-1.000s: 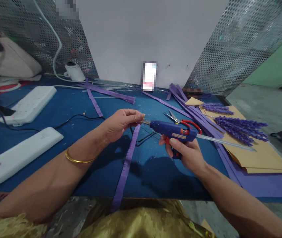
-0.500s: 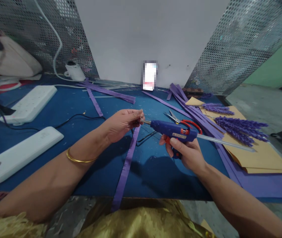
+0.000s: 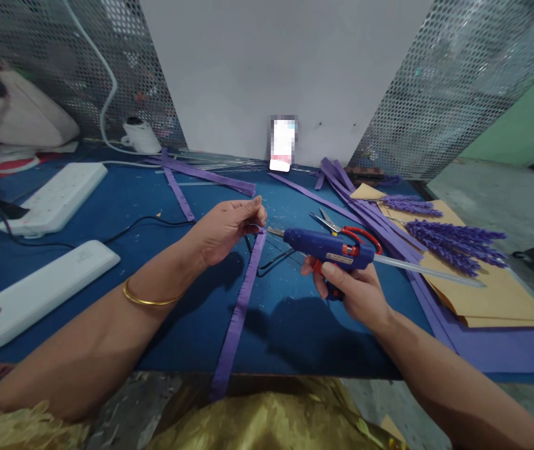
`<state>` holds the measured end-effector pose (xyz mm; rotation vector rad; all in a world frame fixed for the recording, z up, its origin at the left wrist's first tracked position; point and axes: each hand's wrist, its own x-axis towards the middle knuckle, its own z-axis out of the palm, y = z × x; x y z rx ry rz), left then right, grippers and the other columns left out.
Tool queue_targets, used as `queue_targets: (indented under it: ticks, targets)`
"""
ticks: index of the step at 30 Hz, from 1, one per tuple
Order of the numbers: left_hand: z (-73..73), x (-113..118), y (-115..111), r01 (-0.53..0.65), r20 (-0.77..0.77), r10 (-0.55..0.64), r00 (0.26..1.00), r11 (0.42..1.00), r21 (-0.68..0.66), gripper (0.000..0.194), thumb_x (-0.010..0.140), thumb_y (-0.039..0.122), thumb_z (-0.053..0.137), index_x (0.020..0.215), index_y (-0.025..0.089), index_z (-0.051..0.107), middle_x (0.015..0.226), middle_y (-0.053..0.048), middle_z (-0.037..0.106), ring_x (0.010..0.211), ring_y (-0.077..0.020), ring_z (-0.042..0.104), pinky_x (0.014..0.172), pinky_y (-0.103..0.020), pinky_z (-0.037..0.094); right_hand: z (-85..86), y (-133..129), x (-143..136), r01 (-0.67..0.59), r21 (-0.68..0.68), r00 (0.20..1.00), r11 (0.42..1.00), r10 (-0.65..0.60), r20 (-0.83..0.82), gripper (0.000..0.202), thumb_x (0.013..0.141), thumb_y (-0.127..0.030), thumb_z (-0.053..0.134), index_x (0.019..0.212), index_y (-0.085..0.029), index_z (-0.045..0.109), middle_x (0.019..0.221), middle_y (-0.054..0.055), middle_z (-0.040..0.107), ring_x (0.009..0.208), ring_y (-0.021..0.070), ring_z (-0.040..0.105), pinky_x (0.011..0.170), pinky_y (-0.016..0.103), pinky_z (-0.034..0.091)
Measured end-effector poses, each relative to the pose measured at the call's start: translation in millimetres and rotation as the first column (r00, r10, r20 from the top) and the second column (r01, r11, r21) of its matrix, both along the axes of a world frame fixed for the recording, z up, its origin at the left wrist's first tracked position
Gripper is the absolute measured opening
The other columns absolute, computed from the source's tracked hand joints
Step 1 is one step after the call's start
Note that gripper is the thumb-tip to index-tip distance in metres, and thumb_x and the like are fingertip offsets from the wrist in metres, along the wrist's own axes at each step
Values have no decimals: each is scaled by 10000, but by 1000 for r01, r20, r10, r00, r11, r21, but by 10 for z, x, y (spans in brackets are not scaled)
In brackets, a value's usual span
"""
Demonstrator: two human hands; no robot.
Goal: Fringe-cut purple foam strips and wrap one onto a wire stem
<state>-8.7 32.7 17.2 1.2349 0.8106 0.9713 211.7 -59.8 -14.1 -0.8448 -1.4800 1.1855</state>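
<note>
My left hand (image 3: 236, 228) is closed in a pinch at the upper end of a fringed purple paper strip (image 3: 241, 306). The strip slants down over the table's front edge. Fine detail between the fingertips is hidden. A thin wire runs right from near those fingertips, below the nozzle. My right hand (image 3: 351, 284) grips a blue glue gun (image 3: 318, 242) by its handle, fingers at the red trigger. A clear glue stick (image 3: 426, 270) sticks out of its back. The nozzle points left, a small gap from the left fingertips and the strip's end.
Red-handled scissors (image 3: 361, 236) lie behind the glue gun. Purple strips (image 3: 370, 212), lavender-like sprigs (image 3: 454, 240) and brown paper (image 3: 492, 300) lie at right. A lit phone (image 3: 282, 144) leans on the back panel. White power strips (image 3: 60, 197) and a black cord (image 3: 140, 220) are at left.
My left hand has drawn slightly up and left from the nozzle, opening a small gap and showing the strip's upper end. The glue gun has barely moved.
</note>
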Motion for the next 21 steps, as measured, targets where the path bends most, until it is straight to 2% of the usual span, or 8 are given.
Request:
queue_targets:
  ticks: [3, 8, 13, 21]
  targets:
    - [31, -15, -16, -5, -86, 8, 996, 999, 43, 370, 739, 513, 734, 626, 167, 669, 701, -19, 592, 712, -146, 520, 717, -265, 410, 29, 0, -12, 15, 10, 999, 1000, -15, 42, 224, 920, -396, 611, 897, -181, 674, 655, 12, 617, 504, 132, 513, 512, 302, 403]
    - [64, -68, 1, 47, -208, -35, 978, 998, 52, 270, 635, 428, 812, 649, 174, 720, 698, -28, 646, 720, -162, 553, 722, -276, 410, 96, -12, -50, 61, 17, 995, 998, -63, 82, 266, 879, -434, 640, 835, -173, 666, 700, 36, 650, 475, 118, 504, 462, 281, 404]
    - [83, -100, 14, 83, -230, -79, 970, 997, 7, 213, 622, 371, 805, 643, 176, 722, 680, -23, 636, 707, -160, 544, 706, -274, 404, 131, -22, -59, 58, 28, 990, 998, -61, 127, 305, 877, -463, 641, 808, -168, 679, 541, -7, 556, 469, 131, 493, 474, 285, 423]
    - [88, -117, 30, 136, -250, -138, 958, 990, -27, 153, 612, 319, 778, 651, 180, 729, 675, -31, 649, 709, -171, 551, 701, -282, 398, 152, -22, -64, 43, 28, 986, 999, -47, 161, 386, 870, -543, 633, 791, -167, 674, 531, -7, 547, 441, 116, 451, 444, 275, 407]
